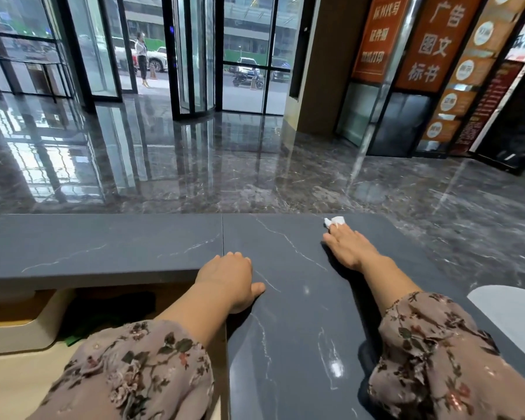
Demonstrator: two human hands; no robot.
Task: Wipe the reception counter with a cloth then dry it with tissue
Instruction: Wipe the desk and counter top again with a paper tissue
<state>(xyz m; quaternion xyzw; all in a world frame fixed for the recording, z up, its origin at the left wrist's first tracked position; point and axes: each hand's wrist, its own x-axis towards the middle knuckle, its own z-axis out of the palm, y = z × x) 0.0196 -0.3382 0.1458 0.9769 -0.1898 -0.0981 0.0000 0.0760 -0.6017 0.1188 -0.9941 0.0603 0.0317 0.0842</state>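
The right hand (347, 248) reaches to the far edge of the dark grey, white-veined counter (103, 244), its fingers stretched flat and pressing a crumpled white tissue (334, 221) against the surface. The left hand (228, 277) rests palm down near the seam between the slabs, fingers loosely bent, thumb spread, holding nothing. Both arms wear floral sleeves (437, 353). Beyond the glossy marble floor (255, 171), an orange sign (437, 43) reads 广告, 图文, 标书 in white characters. The orange panel beside it is too blurred to read.
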